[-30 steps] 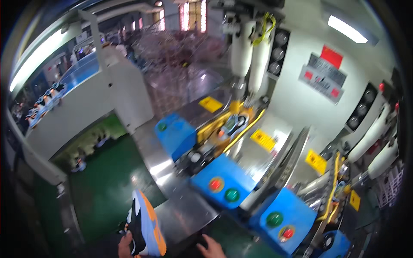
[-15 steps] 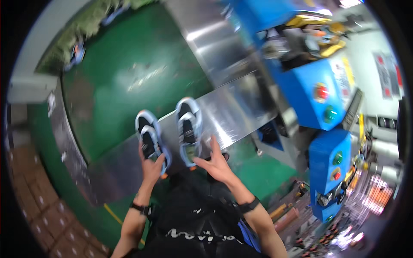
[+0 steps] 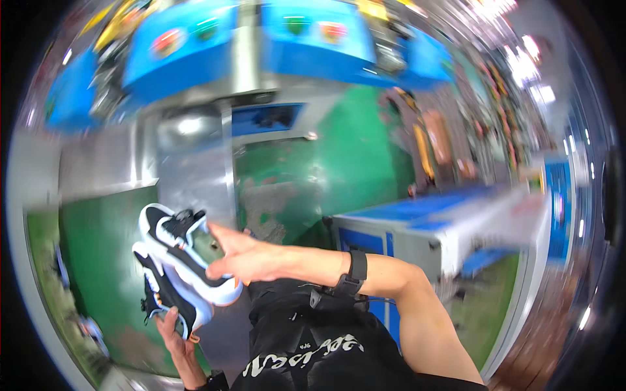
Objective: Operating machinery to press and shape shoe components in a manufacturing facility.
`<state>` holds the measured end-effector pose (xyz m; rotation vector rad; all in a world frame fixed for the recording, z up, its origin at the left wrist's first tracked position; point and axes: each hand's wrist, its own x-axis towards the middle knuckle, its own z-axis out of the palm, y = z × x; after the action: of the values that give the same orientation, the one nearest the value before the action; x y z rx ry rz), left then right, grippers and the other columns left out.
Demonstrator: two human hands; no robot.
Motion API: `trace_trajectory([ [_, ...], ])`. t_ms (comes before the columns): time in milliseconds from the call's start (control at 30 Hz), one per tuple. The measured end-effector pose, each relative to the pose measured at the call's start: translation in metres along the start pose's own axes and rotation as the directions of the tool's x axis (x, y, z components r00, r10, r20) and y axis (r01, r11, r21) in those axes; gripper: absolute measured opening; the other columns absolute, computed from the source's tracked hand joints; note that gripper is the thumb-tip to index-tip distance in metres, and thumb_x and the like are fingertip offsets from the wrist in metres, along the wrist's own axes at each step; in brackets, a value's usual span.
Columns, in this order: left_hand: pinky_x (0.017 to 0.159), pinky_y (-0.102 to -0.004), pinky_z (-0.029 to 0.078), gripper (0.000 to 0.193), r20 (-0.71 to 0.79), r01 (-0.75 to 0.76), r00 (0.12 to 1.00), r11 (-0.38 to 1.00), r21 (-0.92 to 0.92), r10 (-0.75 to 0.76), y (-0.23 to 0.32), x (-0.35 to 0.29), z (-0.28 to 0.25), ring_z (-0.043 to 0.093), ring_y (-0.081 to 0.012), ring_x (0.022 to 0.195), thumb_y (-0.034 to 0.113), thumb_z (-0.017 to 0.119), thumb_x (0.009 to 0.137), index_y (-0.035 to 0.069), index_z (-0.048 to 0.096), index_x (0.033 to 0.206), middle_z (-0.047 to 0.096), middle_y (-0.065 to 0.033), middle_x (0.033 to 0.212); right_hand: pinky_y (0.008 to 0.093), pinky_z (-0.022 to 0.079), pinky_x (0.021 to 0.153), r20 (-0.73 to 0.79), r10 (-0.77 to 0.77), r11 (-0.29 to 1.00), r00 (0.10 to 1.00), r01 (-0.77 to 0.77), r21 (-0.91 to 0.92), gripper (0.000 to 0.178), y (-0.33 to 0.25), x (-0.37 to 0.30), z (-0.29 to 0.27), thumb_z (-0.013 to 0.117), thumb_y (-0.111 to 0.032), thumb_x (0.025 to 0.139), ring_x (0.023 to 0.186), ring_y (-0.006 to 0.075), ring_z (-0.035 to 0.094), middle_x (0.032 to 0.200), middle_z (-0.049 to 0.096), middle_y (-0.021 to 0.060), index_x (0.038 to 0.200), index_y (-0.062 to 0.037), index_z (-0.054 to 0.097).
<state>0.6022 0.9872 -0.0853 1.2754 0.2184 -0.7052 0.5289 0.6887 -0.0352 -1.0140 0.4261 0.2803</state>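
A pair of black, white and pale blue sneakers is in my hands, left of my body. My right hand is closed on the heel end of one sneaker, its thumb and fingers at the collar. The other sneaker is gripped at its heel end by my left hand, lower in the picture. Both sneakers are tilted, toes pointing up and left. They lie close alongside each other, sole sides facing; I cannot tell whether they touch.
Beneath the sneakers are a metal plate and a green surface. Ahead stand blue machine housings with red and green buttons. At right is a blue and white cabinet. Cluttered racks at upper right are blurred.
The view has swung to the right, toward the blue machines. The sneakers, earlier apart with soles down, are now tilted and close together at my left. Both hands keep hold of them.
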Motion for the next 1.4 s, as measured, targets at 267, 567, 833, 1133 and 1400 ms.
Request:
trace_trajectory([
  [267, 0.054, -0.0280, 0.046, 0.061, 0.677, -0.223, 0.719, 0.870, 0.440, -0.158, 0.079, -0.077, 0.159, 0.052, -0.0144, 0.062, 0.007, 0.061, 0.069, -0.003, 0.039, 0.125, 0.050, -0.0039, 0.078, 0.0340, 0.037, 0.098, -0.556, -0.625, 0.779, 0.548, 0.397, -0.485, 0.082, 0.053, -0.346, 0.077, 0.067, -0.021, 0.080, 0.118, 0.0274, 0.044, 0.127, 0.043, 0.0249, 0.138, 0.0099, 0.019],
  [567, 0.093, -0.0329, 0.045, 0.068, 0.369, -0.152, -0.145, 0.389, 0.908, -0.918, -0.090, -0.343, 0.313, 0.056, -0.0201, 0.108, 0.000, 0.068, 0.073, 0.002, 0.039, 0.134, 0.055, -0.0114, 0.118, 0.0341, 0.042, 0.095, -0.837, 0.231, 0.941, -0.495, 0.332, 0.063, 0.073, 0.294, -0.587, 0.250, 0.068, -0.014, 0.076, 0.111, 0.0233, 0.052, 0.125, 0.051, 0.0180, 0.137, 0.0043, 0.032],
  [833, 0.102, -0.0322, 0.038, 0.089, 0.708, -0.870, -0.191, 0.451, 0.198, -0.679, -0.221, -0.446, 0.384, 0.048, -0.0301, 0.122, 0.018, 0.071, 0.072, -0.008, 0.020, 0.140, 0.048, -0.0277, 0.128, 0.0396, 0.025, 0.110, -0.301, 0.000, 0.997, -0.954, 0.026, -0.079, 0.064, 0.322, -0.577, 0.183, 0.056, -0.007, 0.083, 0.132, 0.0377, 0.034, 0.139, 0.036, 0.0289, 0.136, 0.0121, 0.026],
  [1133, 0.097, -0.0368, 0.042, 0.052, 0.835, -0.641, -0.058, 0.662, 0.389, -0.547, -0.088, -0.294, 0.257, 0.056, -0.0218, 0.113, 0.002, 0.064, 0.080, -0.002, 0.045, 0.127, 0.058, -0.0175, 0.120, 0.0357, 0.050, 0.088, -0.666, -0.713, 0.651, -0.218, 0.146, -0.745, 0.023, 0.188, -0.443, 0.150, 0.059, 0.006, 0.077, 0.096, 0.0296, 0.063, 0.099, 0.065, 0.0149, 0.100, 0.0040, 0.061],
  [1400, 0.093, -0.0352, 0.047, 0.043, 0.685, -0.563, 0.727, 0.609, 0.559, 0.044, -0.007, -0.077, 0.049, 0.061, -0.0263, 0.107, 0.011, 0.062, 0.084, -0.002, 0.049, 0.123, 0.063, -0.0158, 0.113, 0.0323, 0.052, 0.076, -0.263, -0.700, 0.530, 0.664, 0.236, -0.814, 0.021, 0.037, -0.224, 0.132, 0.059, 0.003, 0.081, 0.084, 0.0236, 0.065, 0.095, 0.066, 0.0130, 0.101, -0.0019, 0.063],
])
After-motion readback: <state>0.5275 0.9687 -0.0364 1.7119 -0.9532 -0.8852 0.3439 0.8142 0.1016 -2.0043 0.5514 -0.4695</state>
